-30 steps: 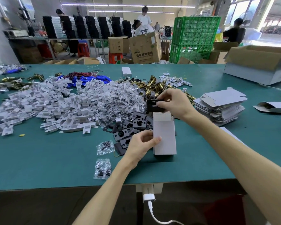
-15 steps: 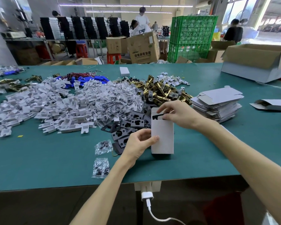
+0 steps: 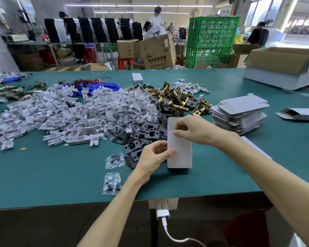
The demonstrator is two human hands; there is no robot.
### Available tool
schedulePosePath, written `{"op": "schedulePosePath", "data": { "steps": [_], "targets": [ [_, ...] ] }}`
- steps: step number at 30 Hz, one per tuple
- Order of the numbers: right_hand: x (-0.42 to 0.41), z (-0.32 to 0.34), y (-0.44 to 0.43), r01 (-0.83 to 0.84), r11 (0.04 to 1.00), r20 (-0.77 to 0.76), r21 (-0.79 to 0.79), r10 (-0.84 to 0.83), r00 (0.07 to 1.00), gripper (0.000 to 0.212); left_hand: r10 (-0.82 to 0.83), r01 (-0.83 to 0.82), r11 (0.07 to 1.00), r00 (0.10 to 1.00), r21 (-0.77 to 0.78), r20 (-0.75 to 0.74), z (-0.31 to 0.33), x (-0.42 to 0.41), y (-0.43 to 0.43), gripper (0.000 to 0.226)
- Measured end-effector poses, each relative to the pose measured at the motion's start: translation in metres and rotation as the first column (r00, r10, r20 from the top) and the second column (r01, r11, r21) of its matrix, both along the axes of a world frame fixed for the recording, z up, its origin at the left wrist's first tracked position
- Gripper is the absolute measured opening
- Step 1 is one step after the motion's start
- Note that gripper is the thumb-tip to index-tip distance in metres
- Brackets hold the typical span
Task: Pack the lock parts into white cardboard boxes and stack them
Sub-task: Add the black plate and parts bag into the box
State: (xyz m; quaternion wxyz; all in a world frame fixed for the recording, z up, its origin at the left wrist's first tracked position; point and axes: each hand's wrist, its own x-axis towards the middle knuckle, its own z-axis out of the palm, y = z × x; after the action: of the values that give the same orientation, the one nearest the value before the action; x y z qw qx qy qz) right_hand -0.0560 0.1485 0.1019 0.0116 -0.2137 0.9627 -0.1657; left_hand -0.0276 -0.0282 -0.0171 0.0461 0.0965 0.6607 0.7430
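Note:
A small white cardboard box (image 3: pixel 179 154) stands upright on the green table (image 3: pixel 61 175) in front of me. My left hand (image 3: pixel 156 156) grips its left side, thumb on the front face. My right hand (image 3: pixel 191 130) is at the box's top, fingers curled on the top flap. Black lock plates (image 3: pixel 146 134) lie just left of the box. Behind them are a pile of brass latch bodies (image 3: pixel 178 100) and a heap of clear screw bags (image 3: pixel 130 111). White plastic inserts (image 3: pixel 48 114) spread to the left.
A stack of flat white box blanks (image 3: pixel 239 113) lies to the right, with a half-folded box (image 3: pixel 300 114) beyond it. Two loose screw bags (image 3: pixel 112 183) lie near the front edge. A large open carton (image 3: pixel 282 68) sits at the back right. People work in the background.
The black part my right hand held above the box went into the box and is out of sight. My right hand now folds the top flap down. My left hand stays on the box.

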Motion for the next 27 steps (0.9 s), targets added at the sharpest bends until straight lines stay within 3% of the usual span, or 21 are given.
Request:
{"op": "schedulePosePath", "data": {
  "steps": [6, 11, 13, 15, 18, 20, 24, 27],
  "targets": [
    [0.004, -0.002, -0.003, 0.009, 0.998, -0.018, 0.056, -0.008, 1.0, 0.008, -0.013, 0.013, 1.0, 1.0, -0.01, -0.005, 0.0, 0.0, 0.0, 0.028],
    [0.003, 0.005, -0.01, 0.025, 0.973, 0.018, 0.231, -0.03, 0.999, 0.028, -0.008, 0.008, 1.0, 1.0, -0.022, -0.005, 0.0, 0.0, -0.001, 0.03],
    [0.001, 0.01, -0.014, 0.029, 0.975, 0.031, 0.22, -0.037, 0.999, 0.03, 0.0, 0.0, 1.0, 1.0, -0.03, 0.004, 0.001, 0.0, -0.001, 0.031],
    [-0.001, 0.014, -0.022, 0.059, 0.982, -0.041, 0.18, -0.052, 0.998, 0.027, 0.006, -0.006, 0.999, 1.0, -0.033, 0.013, 0.0, 0.001, -0.001, 0.032],
    [-0.005, 0.019, -0.043, 0.15, 0.968, -0.304, 0.202, -0.083, 0.949, 0.025, 0.011, -0.011, 1.0, 1.0, -0.028, 0.02, -0.002, -0.001, -0.002, 0.032],
    [-0.007, 0.019, -0.064, 0.112, 0.985, -0.371, 0.128, -0.057, 0.927, 0.023, 0.014, -0.013, 1.0, 1.0, -0.023, 0.026, -0.003, -0.002, -0.002, 0.032],
    [-0.019, 0.004, -0.113, -0.061, 0.996, -0.301, 0.059, 0.076, 0.951, 0.006, 0.034, -0.033, 0.997, 0.999, -0.067, 0.003, -0.004, -0.002, -0.002, 0.02],
    [-0.034, -0.014, -0.147, -0.12, 0.992, -0.154, 0.026, 0.123, 0.98, 0.022, 0.045, -0.049, 0.991, 0.998, -0.126, -0.033, 0.0, 0.0, -0.003, 0.011]
  ]
}}
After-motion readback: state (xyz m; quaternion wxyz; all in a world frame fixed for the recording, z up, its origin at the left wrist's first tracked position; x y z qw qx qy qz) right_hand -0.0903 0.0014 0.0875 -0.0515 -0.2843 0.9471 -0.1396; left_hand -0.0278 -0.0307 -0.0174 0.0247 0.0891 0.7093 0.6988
